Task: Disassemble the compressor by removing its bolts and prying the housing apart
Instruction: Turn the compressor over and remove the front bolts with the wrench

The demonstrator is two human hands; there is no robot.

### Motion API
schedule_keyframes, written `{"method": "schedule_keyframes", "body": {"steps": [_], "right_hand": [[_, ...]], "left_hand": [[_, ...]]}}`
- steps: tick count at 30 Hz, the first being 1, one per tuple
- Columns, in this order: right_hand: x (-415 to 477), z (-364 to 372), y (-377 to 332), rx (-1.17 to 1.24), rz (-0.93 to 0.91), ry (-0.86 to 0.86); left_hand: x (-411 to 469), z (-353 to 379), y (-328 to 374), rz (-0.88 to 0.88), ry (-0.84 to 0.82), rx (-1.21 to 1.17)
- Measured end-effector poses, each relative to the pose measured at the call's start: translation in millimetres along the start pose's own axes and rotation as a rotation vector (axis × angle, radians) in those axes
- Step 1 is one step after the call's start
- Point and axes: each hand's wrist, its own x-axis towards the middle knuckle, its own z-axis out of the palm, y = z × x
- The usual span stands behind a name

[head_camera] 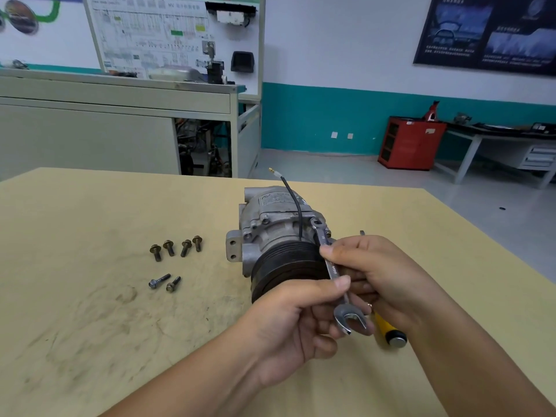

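Centrally, the compressor lies on its side on the table, six loose bolts to its left. We grip the wrench with both hands: left hand pinching near its open end, right hand curled round the shank. Its ring end seemingly sits on a housing bolt.

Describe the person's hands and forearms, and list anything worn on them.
No gloves: the left hand and the right hand are both bare. Both forearms are uncovered to the edge of the picture, with no sleeve, watch or strap in view. The only thing worn seems to be a thin ring, glimpsed on a finger of the right hand; its details are too small to tell.
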Motion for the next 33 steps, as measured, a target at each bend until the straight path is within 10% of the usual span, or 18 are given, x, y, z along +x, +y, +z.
{"method": "schedule_keyframes", "body": {"steps": [9,17,33], "right_hand": [[-1.1,7.9,-3.2,-0.158,-0.083,0.058],[-7.8,-17.2,-6.6,-0.028,0.087,-0.315],[-8.3,-23.0,-4.3,-0.031,0.143,-0.259]], "left_hand": [[-3.8,-4.0,1.2,0.003,-0.081,-0.113],[-2.3,-1.0,-7.4,0.035,-0.028,-0.131],[5.0,19.9,-22.2,0.054,0.049,-0.300]]}}
